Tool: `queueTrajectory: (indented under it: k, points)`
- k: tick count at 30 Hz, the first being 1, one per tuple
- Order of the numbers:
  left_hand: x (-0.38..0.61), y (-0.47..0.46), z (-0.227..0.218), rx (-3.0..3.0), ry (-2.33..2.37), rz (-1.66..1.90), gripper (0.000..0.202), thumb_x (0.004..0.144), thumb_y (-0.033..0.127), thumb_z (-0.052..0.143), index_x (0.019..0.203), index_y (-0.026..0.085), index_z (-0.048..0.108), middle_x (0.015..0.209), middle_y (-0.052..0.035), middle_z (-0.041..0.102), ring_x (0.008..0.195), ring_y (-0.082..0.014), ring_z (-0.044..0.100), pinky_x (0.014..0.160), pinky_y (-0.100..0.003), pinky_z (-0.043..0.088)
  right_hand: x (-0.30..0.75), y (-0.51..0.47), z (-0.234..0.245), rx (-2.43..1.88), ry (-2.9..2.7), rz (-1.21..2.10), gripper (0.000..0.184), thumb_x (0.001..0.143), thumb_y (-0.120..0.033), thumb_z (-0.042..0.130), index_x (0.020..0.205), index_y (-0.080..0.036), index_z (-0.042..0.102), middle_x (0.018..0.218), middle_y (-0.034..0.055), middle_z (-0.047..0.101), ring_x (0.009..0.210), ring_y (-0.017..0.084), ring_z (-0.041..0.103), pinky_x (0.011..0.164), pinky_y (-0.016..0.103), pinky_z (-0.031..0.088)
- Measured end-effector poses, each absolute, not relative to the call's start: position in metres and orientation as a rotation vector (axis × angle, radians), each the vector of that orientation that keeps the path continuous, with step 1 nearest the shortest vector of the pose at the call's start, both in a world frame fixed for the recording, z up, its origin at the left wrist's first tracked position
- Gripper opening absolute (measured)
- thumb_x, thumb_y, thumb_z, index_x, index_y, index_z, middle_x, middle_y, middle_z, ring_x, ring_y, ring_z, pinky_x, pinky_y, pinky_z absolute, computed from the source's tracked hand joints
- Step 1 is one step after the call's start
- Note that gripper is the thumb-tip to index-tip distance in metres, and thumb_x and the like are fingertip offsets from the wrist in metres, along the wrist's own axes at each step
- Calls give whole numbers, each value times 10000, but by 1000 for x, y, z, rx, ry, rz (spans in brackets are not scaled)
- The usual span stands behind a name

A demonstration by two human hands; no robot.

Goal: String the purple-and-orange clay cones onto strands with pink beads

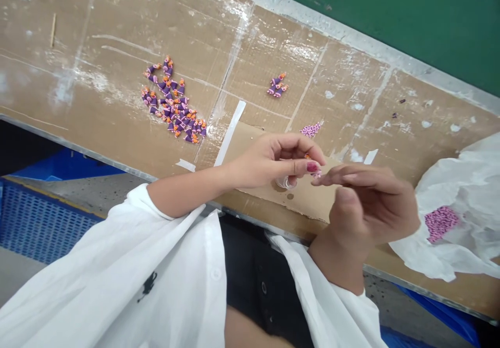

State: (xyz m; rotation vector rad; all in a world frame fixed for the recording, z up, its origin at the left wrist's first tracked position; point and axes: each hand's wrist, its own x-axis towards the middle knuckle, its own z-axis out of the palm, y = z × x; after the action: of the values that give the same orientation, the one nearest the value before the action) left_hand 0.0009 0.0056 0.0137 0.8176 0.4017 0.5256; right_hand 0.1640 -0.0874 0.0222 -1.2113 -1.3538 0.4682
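Observation:
My left hand [279,160] pinches a small figurine [316,173] between thumb and fingers above a sheet of cardboard. Only pink and a bit of orange show of it; the fingers cover the rest. My right hand [373,199] reaches in from the right with fingers stretched out and thumb apart. Its fingertips meet the figurine's lower end, and no object shows in its grasp. Partly hidden under my left hand is a small see-through round container [284,183]. Just beyond the hands lies a little heap of tiny pink-purple pieces [310,129].
Many purple, pink and orange figurines [175,108] lie in a cluster at left, several more [277,86] further back. Crumpled white wrapping [476,181] at right holds a pink pile [441,223]. A thin stick [53,30] lies far left. Tape strips [230,132] edge the cardboard sheet [304,202].

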Motion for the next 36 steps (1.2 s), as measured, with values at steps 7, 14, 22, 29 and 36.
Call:
queueTrajectory:
  k: [7,14,22,29,36]
  points:
    - [-2,30,-8,1561,638,824,258,975,420,654,936,168,688,944,-44,710,853,-109,642,791,-254,533,170,-84,21,-1279,-1082,422,90,852,-115,723,868,-204,726,721,-27,659,614,150,642,534,337,558]
    - [8,101,-32,2254,1053,661,167,974,208,612,1108,170,705,1074,-86,732,1098,-213,636,1021,-365,483,170,-90,21,-1359,-1149,468,98,844,-129,725,840,-227,719,716,-26,675,615,155,651,537,332,516]
    - [-48,125,9,2367,1513,310,324,1002,204,485,1246,186,699,1315,-119,676,1292,-275,575,1132,-425,433,177,-90,16,-1421,-1141,424,90,802,-150,738,790,-236,714,676,-29,661,585,171,648,509,345,502]
    - [-137,139,28,1918,2231,-226,406,981,316,518,1268,95,701,1335,-222,680,1259,-342,608,1097,-445,460,178,-92,14,-1414,-1150,382,90,778,-180,776,762,-244,714,671,-19,666,587,199,656,505,372,509]
    - [-147,150,15,2041,2055,-320,351,954,324,528,1153,133,745,1207,-170,727,1161,-283,648,1025,-350,477,176,-90,16,-1453,-1135,385,80,788,-211,757,747,-241,695,665,-27,661,566,183,648,512,352,503]
